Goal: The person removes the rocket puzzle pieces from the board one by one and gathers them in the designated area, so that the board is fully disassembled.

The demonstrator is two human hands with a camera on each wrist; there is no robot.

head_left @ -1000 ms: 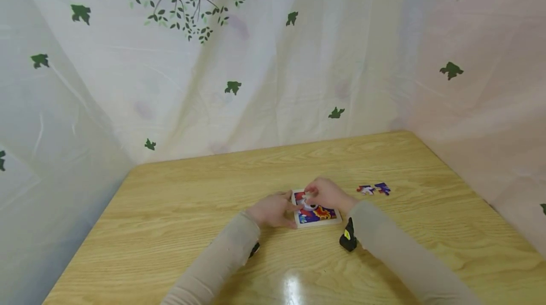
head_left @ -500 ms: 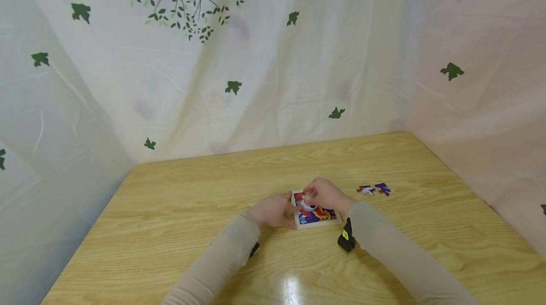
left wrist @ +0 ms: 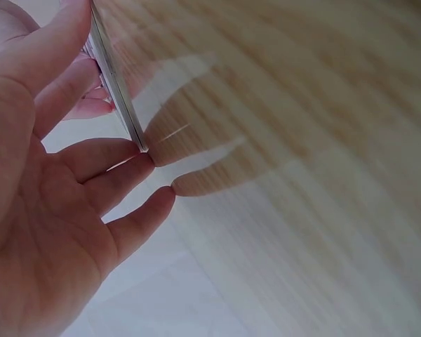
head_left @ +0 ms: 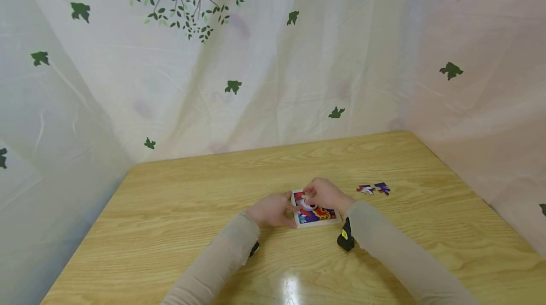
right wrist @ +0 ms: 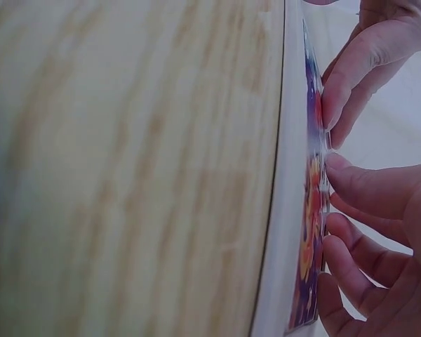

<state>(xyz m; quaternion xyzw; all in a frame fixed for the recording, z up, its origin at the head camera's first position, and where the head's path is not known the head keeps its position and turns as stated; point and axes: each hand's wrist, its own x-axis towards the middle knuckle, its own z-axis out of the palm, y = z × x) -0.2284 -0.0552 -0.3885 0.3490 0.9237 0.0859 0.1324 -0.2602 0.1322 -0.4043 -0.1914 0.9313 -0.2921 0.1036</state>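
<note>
A small jigsaw puzzle (head_left: 317, 217) in a white-edged tray lies on the table, its picture purple, red and orange. My left hand (head_left: 273, 210) grips the tray's left side, with one finger reaching over the picture. In the left wrist view, the thumb and fingers of that hand (left wrist: 63, 175) hold the thin tray edge (left wrist: 116, 77). Over the puzzle's upper part, my right hand (head_left: 328, 192) pinches a small puzzle piece, mostly hidden by the fingers. The right wrist view has the right fingertips (right wrist: 337, 249) touching the puzzle surface (right wrist: 310, 232).
Two loose puzzle pieces, one white and red (head_left: 366, 190) and one purple (head_left: 382, 188), lie to the right of the tray. A leaf-printed curtain (head_left: 264, 58) stands behind the wooden table (head_left: 192, 201) and along its sides.
The right wrist has turned very slightly; its fingers stay at the same spot on the puzzle. The left hand, tray and loose pieces have not visibly moved.
</note>
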